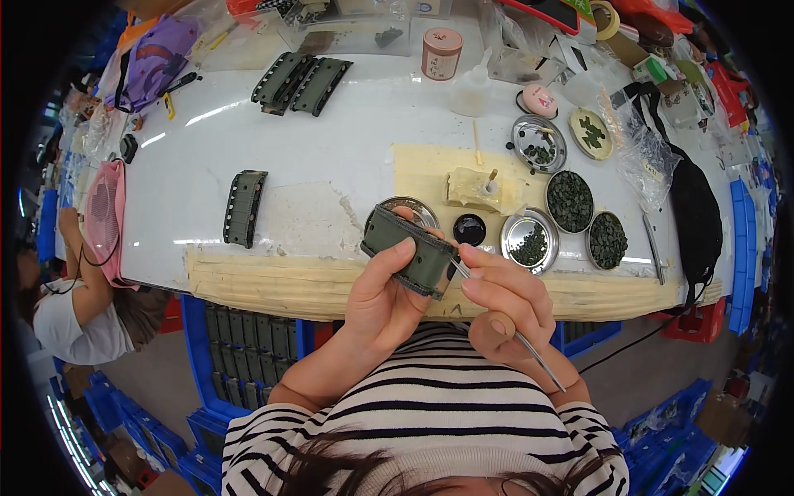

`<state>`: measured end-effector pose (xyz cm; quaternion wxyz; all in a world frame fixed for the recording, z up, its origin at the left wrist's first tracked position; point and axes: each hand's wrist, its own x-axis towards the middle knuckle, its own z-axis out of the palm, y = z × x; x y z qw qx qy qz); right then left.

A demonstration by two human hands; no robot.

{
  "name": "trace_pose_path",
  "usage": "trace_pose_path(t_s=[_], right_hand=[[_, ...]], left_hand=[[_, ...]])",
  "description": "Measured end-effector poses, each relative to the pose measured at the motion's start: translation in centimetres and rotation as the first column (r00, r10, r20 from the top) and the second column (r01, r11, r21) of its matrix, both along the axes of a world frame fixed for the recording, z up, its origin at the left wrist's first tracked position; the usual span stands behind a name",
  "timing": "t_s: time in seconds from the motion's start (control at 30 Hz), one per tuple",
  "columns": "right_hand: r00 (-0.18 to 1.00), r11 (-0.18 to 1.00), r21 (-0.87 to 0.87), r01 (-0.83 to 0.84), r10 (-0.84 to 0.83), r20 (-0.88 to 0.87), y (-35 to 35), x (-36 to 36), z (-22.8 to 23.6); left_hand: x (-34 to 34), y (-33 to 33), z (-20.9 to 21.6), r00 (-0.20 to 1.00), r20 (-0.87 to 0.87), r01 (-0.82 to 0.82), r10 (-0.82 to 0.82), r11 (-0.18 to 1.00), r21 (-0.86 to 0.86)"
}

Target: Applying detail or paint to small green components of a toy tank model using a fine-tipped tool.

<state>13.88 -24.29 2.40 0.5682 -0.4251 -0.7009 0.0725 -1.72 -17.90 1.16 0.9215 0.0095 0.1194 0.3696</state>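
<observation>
1. Dark green part (407, 255) is tilting in the left hand (380, 293), raised over the near edge of the bench (186, 169).
2. The left hand's fingers are wrapping around the part, its thumb resting on the outer face.
3. The right hand (517, 306) is gripping a thin metal tool (539, 362), its fingers pinching narrowly; the tip is pointing at the part's right end, though I cannot tell whether it is touching.
4. A small black-filled cup (455, 230) is standing just beyond the right hand.
5. A metal dish (511, 225) is holding small green pieces (529, 250) right of the cup, beside two round tins (547, 202) carrying darker pieces (569, 198).
6. A similar green segment (244, 209) is lying alone toward the bench's left.
</observation>
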Motion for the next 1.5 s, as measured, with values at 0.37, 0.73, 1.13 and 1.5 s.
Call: trace_pose_path(t_s=[0.37, 0.73, 1.13, 1.5], right_hand=[[0.963, 0.991, -0.036, -0.130, 0.118, -0.242, 0.0, 0.9, 1.1], [0.960, 0.995, -0.046, -0.091, 0.075, -0.271, -0.4, 1.0, 1.7], [0.977, 0.986, -0.089, -0.142, 0.124, -0.175, -0.7, 0.9, 2.3], [0.973, 0.968, -0.250, -0.037, -0.023, -0.231, 0.6, 0.2, 2.1]], left_hand=[[-1.0, 1.4, 1.1, 0.998, -0.033, 0.056, -0.053, 0.993, 0.106], [-1.9, 3.1, 2.2, 0.932, 0.350, -0.042, 0.090, 0.989, -0.143], [-0.9, 2.8, 2.0, 0.906, 0.418, 0.055, 0.071, 0.958, -0.282], [-2.2, 3.0, 2.8, 0.983, 0.069, -0.178, 0.171, 0.977, 0.116]])
